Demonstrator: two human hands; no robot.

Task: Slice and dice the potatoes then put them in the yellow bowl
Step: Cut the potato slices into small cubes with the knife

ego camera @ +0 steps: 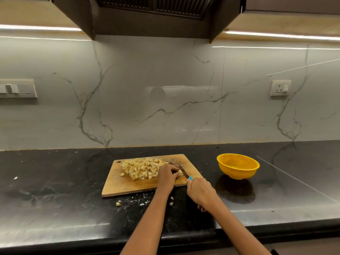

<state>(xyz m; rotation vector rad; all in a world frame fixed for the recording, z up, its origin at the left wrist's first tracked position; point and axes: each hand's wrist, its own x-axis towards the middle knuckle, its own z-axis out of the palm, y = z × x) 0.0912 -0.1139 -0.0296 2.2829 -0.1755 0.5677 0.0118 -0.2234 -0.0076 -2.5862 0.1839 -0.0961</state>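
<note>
Now dicing potato on the cutting board (128,184).
Left hand (166,176) pinches a potato piece (180,172); right hand (199,192) grips the knife (184,172); yellow bowl (238,168) well apart on the desk (55,190).

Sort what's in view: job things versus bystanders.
Job: diced potato pile, cutting board, knife, yellow bowl, left hand, right hand.
Bystanders: wall socket, switch panel, hood.
</note>
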